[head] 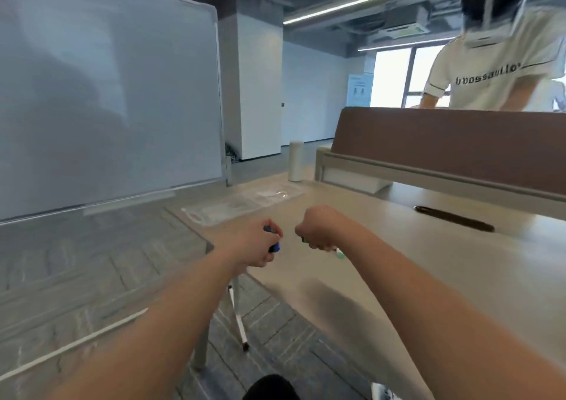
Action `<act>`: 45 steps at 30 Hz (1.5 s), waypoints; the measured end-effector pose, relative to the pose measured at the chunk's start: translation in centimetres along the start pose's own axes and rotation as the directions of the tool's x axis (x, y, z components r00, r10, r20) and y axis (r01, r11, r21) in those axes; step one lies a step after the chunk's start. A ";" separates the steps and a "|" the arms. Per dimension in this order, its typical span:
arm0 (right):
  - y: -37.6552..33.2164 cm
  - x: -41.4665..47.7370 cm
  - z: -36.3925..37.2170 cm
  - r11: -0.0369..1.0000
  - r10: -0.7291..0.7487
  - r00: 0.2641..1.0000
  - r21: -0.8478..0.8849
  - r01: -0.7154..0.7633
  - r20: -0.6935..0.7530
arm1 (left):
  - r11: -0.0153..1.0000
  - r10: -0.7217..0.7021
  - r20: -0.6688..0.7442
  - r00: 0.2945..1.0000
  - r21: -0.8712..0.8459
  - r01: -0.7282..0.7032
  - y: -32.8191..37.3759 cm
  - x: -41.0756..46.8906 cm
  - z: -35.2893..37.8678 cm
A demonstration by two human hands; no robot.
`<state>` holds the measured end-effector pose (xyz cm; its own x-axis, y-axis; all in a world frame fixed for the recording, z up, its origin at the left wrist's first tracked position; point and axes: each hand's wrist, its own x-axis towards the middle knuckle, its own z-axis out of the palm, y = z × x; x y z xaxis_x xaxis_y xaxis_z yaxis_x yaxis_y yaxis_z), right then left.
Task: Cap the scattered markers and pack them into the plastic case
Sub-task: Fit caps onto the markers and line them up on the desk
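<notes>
My left hand (255, 245) is closed around a blue marker (274, 247), whose blue ends show above and below my fingers. My right hand (315, 231) is closed on a green marker (306, 240), with a green end near my knuckles and a white-green end (340, 254) sticking out below. Both hands hover close together over the near left corner of the beige table (413, 262). The clear plastic case (242, 205) lies open and flat on the table just beyond my hands. The frame is blurred, so I cannot tell whether the markers are capped.
A large whiteboard (107, 99) stands to the left. A white cylinder bottle (296, 161) stands at the table's far end. A brown desk divider (444, 145) runs along the right, with another person (496, 72) behind it. A dark cable slot (453, 219) is in the tabletop.
</notes>
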<state>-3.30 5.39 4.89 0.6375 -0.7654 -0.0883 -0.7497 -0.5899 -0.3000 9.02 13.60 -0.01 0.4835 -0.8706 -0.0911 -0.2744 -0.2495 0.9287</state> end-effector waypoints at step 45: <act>10.2 1.7 0.6 0.664 0.049 0.948 -0.719 0.204 0.314 | 0.597 -0.046 0.245 0.968 0.784 -0.170 2.8 5.5 13.2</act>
<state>-9.75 -1.74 1.12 0.6235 -0.6738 -0.3964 -0.4955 -0.7328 0.4662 -0.06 2.51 -2.69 0.2771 -0.9356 -0.2190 -0.8977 -0.3333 0.2881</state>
